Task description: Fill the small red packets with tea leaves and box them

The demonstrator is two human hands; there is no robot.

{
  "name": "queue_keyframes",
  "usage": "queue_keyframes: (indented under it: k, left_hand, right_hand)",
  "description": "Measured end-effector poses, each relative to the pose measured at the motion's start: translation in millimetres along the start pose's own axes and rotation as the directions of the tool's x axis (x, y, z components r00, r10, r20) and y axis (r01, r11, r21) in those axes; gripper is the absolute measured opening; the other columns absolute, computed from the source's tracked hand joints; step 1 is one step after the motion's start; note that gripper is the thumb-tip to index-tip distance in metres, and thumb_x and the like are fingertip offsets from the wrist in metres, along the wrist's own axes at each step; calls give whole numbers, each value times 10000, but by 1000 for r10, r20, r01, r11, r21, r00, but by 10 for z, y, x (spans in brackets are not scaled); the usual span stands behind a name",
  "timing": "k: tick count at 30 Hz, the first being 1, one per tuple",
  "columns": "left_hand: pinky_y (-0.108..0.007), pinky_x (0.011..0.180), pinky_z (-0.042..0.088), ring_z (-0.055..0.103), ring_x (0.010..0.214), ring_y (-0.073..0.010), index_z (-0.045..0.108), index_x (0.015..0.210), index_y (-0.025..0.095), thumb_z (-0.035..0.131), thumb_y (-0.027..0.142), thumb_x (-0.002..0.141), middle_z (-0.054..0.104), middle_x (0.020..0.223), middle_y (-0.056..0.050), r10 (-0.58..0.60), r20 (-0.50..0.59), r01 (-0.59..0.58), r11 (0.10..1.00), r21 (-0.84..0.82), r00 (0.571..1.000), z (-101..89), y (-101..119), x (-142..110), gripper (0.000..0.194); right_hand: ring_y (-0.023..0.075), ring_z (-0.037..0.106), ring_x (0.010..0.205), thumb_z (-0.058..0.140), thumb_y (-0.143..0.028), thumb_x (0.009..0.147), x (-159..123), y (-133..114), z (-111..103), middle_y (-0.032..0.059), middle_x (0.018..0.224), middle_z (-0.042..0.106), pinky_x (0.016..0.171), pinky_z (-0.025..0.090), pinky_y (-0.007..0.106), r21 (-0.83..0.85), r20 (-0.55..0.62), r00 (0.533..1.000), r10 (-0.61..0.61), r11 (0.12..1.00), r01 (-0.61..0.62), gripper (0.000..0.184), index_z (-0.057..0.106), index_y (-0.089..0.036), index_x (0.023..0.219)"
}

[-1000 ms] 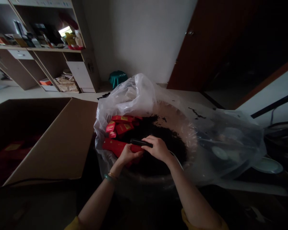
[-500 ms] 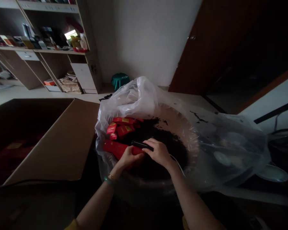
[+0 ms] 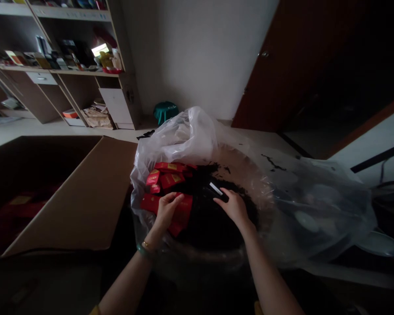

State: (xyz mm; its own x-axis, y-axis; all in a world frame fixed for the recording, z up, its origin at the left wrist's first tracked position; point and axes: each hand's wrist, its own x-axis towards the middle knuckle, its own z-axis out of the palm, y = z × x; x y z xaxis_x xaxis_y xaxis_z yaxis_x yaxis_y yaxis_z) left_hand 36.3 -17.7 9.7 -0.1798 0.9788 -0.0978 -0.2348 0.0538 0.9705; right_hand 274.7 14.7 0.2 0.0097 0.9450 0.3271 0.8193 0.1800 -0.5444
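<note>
a person's left hand [image 3: 167,210], thumb pressed against fingers, pinches the upper edge of a red packet [image 3: 184,209] at the left side of a round, plastic-lined tub [image 3: 244,161]. the packet lies beneath and just right of that hand, the nearer of the two; the right hand [image 3: 235,209], apart from it toward the tub's right edge, is clamped on a dark tool [image 3: 216,188] with a pale strip pointing far and left. red shows on both sides of the left hand, so the packet's long axis cannot be told. it looks flat and plain, a corner pointing toward the tub's near edge. beyond, small red packs [image 3: 172,179] with gold labels crowd the far left edge, beside loose dark bits [image 3: 213,229].
</note>
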Motion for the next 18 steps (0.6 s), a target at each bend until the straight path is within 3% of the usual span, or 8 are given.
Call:
queue_keyframes:
  k: [3, 7, 10, 15, 18]
  left_hand:
    - [-198, 533, 384, 506, 555, -98, 666, 633, 142, 761, 500, 592, 605, 585, 30, 24, -23, -24, 1000, 16, 999, 39, -5, 2, 373]
    - [-202, 511, 350, 462, 552, -96, 642, 622, 147, 715, 520, 643, 562, 572, 31, 27, 9, -27, 998, 49, 1000, 108, -30, -23, 381]
    - [-200, 489, 320, 406, 534, -85, 612, 587, 146, 711, 529, 639, 502, 554, 34, 24, 56, -26, 999, 36, 998, 133, -26, -32, 400]
    - [-196, 527, 336, 413, 598, -85, 576, 502, 136, 732, 480, 626, 461, 618, 24, 144, 91, -149, 987, 51, 985, 111, 28, -36, 398]
    - [-185, 496, 318, 382, 547, -63, 566, 541, 134, 722, 446, 644, 439, 593, 45, 129, -35, -130, 991, -23, 991, 84, 125, 10, 363]
  right_hand:
    - [304, 630, 962, 669, -367, 774, -46, -134, 39, 137, 997, 693, 862, 481, 472, 61, -49, 998, -37, 997, 40, 294, 700, -187, 1004]
    - [216, 644, 835, 590, -408, 846, -149, -606, 109, 70, 894, 704, 770, 514, 351, 392, 6, 985, -174, 906, 158, 269, 691, -226, 1015]
    - [185, 633, 720, 581, -390, 852, -198, -837, 171, 46, 746, 686, 703, 504, 304, 493, -6, 987, -158, 859, 140, 224, 703, -216, 782]
    - [165, 599, 645, 546, -437, 855, -193, -845, 196, 32, 656, 641, 639, 476, 278, 563, -7, 995, -102, 821, 88, 334, 675, -189, 672]
    - [153, 580, 599, 446, -522, 883, -178, -774, 173, 44, 743, 668, 575, 465, 277, 649, 69, 998, 1, 759, -46, 433, 707, -177, 881]
